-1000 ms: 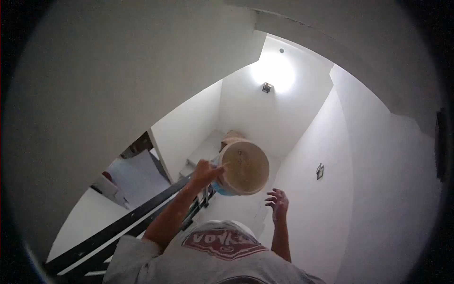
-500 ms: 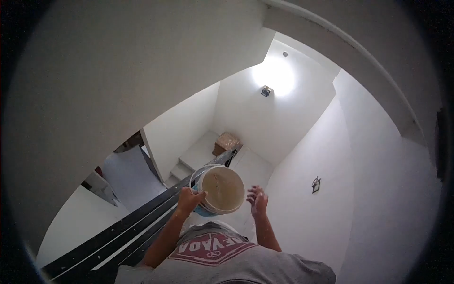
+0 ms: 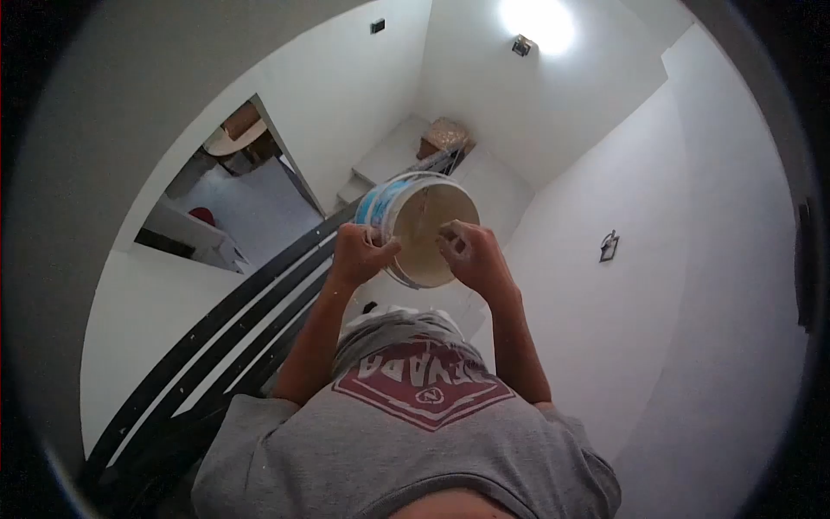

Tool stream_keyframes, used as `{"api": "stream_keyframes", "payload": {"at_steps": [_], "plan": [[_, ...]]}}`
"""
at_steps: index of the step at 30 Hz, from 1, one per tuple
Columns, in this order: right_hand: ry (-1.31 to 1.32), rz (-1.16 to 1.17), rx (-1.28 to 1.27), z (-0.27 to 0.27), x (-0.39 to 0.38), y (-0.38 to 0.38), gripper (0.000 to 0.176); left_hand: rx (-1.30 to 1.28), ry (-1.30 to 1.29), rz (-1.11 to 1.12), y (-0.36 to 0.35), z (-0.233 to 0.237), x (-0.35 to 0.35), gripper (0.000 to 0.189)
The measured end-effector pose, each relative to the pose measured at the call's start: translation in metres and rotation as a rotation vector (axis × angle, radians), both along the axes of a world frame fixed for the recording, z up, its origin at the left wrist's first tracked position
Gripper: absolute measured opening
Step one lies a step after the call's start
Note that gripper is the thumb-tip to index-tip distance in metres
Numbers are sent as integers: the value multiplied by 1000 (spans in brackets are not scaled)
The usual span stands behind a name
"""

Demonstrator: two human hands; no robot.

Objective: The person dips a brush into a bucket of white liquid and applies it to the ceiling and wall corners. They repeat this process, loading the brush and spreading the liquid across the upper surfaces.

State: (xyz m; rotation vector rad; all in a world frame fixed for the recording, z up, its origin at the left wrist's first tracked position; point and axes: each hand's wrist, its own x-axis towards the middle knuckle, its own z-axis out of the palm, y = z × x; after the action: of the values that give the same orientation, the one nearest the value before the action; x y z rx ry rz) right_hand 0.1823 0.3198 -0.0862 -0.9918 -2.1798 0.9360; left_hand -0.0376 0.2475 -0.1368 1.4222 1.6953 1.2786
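Note:
A white and blue plastic bucket [image 3: 387,201] is held tilted in front of my body, its mouth toward me. Its inside looks beige and dirty, with a dark streak near the far side. My left hand [image 3: 363,253] is closed on the bucket's near left rim, thumb over the edge. My right hand [image 3: 471,258] is at the right of the mouth, in front of the opening, with its fingers curled together. Whether those fingers pinch anything or touch the bucket is hidden. A thin white handle arcs over the bucket's far side.
A dark metal railing [image 3: 251,298] runs along my left side, beside white steps [image 3: 353,188]. A brown wrapped box [image 3: 445,137] sits on the landing beyond. White walls enclose the stairwell, with a wall fixture [image 3: 609,246] at right and a bright lamp [image 3: 538,22] above.
My right hand has come from beside the bucket to its mouth, fingers curling in. The bucket and left hand sit higher in view, and the view has tilted downward.

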Motion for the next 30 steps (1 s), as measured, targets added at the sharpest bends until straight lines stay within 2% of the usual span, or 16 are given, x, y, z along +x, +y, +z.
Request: {"api": "stream_keyframes", "payload": {"at_steps": [1,3,4,6,8,10,12,14,16,18,22,24,25,27,28,30], "plan": [[-6,-1,-26,-3,1,-4,18,54,-31,3,-9,2,5,38],[-296,32,-90,-10,3,4,17,22,48,-5,-7,-11,9,37],[-297,33,-100,-15,0,11,17,22,-4,32,-7,-5,14,36],[-489,-61,-66,-41,-10,20,26,-7,-60,70,-13,-7,23,35],[-464,-91,-84,-63,-25,33,28,-26,-140,49,-16,-11,25,31],[-429,-120,-97,-93,-34,46,31,-37,-105,40,-18,-19,26,30],[-103,-130,238,-120,-39,53,34,-47,-72,36,-21,-20,33,30],[-122,-93,227,-132,-47,63,33,-90,-211,106,-25,-14,44,30],[-140,-55,212,-126,-46,58,32,-117,-141,152,-27,-10,49,29],[-350,195,43,-112,-39,51,29,-146,-8,202,-28,-22,45,29],[-456,275,-108,-103,-27,60,30,-133,-149,314,-32,-21,45,28],[-298,234,82,-112,-33,55,25,-111,-125,317,-35,-25,44,27],[-293,242,81,-111,-37,54,25,-77,-102,304,-33,-25,42,26],[-189,439,98,-107,-45,42,21,10,0,311,-31,-25,37,25],[-187,442,98,-101,-45,37,21,102,94,311,-29,-24,36,24],[114,623,-14,-91,-48,27,18,83,38,347,-28,-20,31,23]]}}
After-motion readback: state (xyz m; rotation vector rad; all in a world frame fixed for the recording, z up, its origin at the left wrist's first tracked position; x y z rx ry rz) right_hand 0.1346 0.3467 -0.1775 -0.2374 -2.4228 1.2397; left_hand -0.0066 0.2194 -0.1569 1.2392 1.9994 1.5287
